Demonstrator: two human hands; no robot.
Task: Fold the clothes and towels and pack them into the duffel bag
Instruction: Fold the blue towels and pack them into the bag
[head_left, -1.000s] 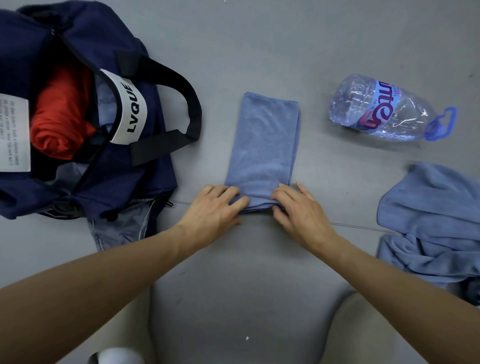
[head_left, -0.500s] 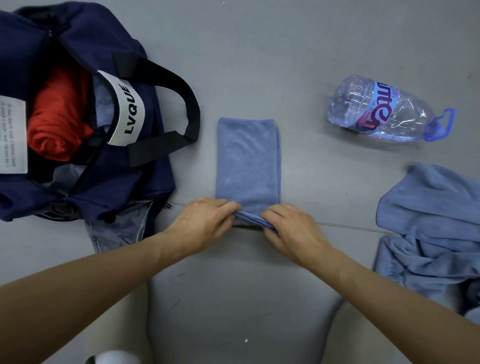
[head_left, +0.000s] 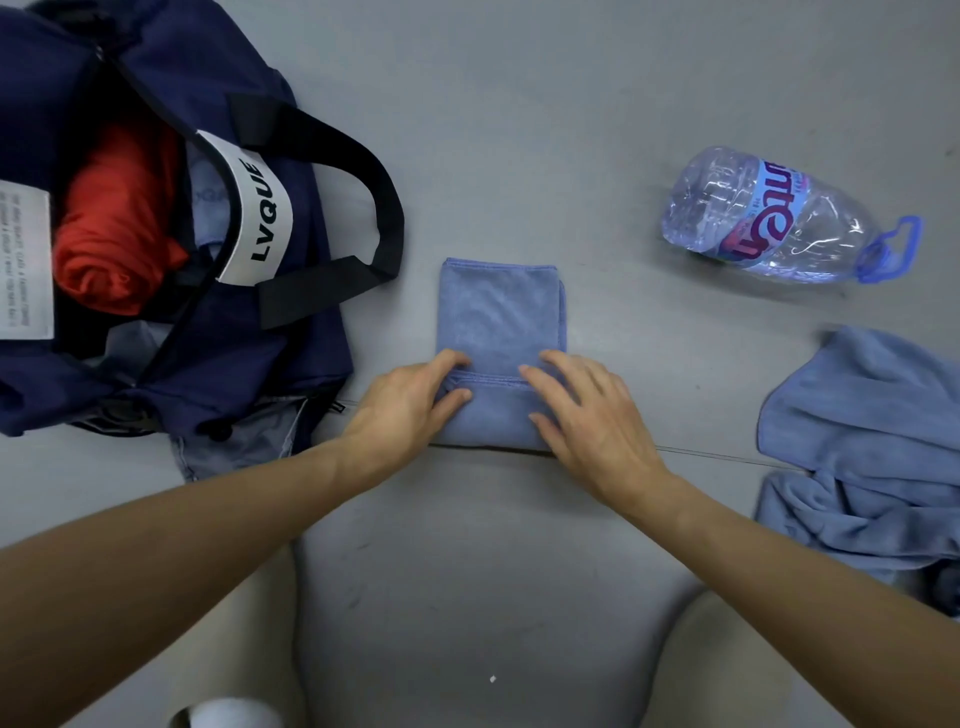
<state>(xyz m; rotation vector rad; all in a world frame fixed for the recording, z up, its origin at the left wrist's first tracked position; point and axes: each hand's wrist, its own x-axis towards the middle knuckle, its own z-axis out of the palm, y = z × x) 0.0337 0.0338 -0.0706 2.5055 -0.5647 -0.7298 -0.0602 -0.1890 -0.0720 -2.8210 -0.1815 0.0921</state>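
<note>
Cool, even light is falling softly from above; highlights are glinting on the plastic bottle (head_left: 769, 218) far right, shadows are lying faint, edges are bowing outward.

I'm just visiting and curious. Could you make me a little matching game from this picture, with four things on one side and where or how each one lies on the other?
Things:
1. red garment
2. folded towel
3. water bottle
4. crumpled towel

Places or states:
A. lying on its side, apart from the cloth
B. inside the open duffel bag
C. heaped at the right edge, unfolded
D. under the left hand and right hand

Pairs: 1-B, 2-D, 3-A, 4-C
</note>
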